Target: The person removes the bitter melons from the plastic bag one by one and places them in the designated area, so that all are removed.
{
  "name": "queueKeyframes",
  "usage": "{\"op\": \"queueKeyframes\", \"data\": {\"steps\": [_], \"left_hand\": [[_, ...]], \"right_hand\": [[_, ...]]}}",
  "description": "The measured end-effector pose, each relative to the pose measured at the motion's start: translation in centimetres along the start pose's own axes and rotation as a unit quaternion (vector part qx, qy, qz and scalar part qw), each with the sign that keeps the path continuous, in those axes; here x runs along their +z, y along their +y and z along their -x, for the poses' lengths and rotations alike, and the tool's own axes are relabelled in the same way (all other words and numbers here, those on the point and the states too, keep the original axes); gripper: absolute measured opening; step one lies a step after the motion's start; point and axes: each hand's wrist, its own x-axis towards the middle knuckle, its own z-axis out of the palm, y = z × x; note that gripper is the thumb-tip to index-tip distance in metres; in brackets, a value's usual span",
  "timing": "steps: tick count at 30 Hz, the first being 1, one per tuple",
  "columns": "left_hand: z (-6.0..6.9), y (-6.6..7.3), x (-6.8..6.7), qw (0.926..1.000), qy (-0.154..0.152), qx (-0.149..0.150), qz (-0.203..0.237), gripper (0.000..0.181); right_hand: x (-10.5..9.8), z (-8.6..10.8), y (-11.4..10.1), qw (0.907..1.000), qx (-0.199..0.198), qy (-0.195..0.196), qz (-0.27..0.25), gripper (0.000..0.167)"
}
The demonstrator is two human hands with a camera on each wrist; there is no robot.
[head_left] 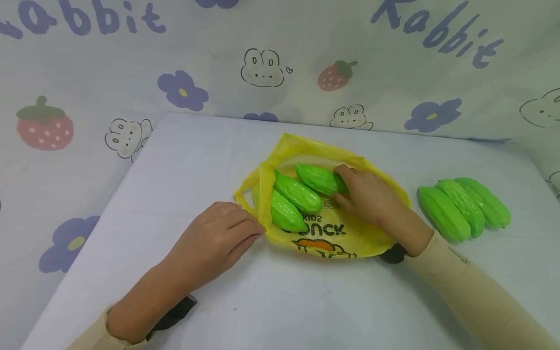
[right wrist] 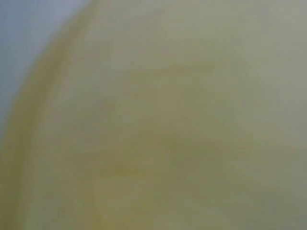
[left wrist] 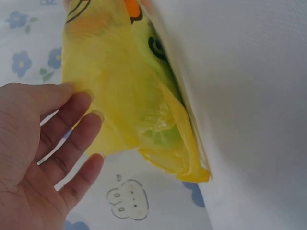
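Note:
A yellow plastic bag with duck lettering lies on the table with its mouth spread. Inside it are two glossy green bitter melons, the lower one beside the middle one. My right hand reaches into the bag and grips the end of a third bitter melon, covering that end. At the bag's left edge, my left hand pinches the plastic between thumb and index finger, its other fingers apart. The right wrist view is blurred, filled by pale yellow plastic.
Three more green bitter melons lie side by side on the white table, right of the bag. Behind the table hangs a cloth printed with rabbits, flowers and strawberries.

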Motion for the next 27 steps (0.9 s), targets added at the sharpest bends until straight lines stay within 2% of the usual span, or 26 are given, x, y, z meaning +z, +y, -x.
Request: {"op": "queueKeyframes", "data": {"steps": [7, 12, 16, 20, 27], "left_hand": [[0.0, -0.1, 0.1, 0.9999, 0.011, 0.004, -0.001, 0.021], [0.1, -0.1, 0.1, 1.0000, 0.008, 0.002, 0.001, 0.013], [0.0, -0.1, 0.1, 0.9999, 0.013, 0.009, 0.000, 0.013], [-0.1, 0.0, 0.0, 0.9994, 0.029, 0.017, -0.006, 0.027], [0.0, 0.1, -0.2, 0.9996, 0.026, 0.010, -0.007, 0.025]], "right_hand": [[0.0, 0.1, -0.3, 0.9998, 0.009, -0.004, -0.019, 0.044], [-0.1, 0.2, -0.4, 0.9992, 0.017, -0.001, -0.035, 0.042], [-0.3, 1.0, -0.4, 0.9992, 0.015, 0.008, -0.036, 0.043], [-0.5, 1.8, -0.8, 0.9993, -0.001, 0.020, -0.031, 0.048], [-1.6, 4.2, -1.1, 0.9980, -0.007, 0.050, -0.038, 0.051]]}}
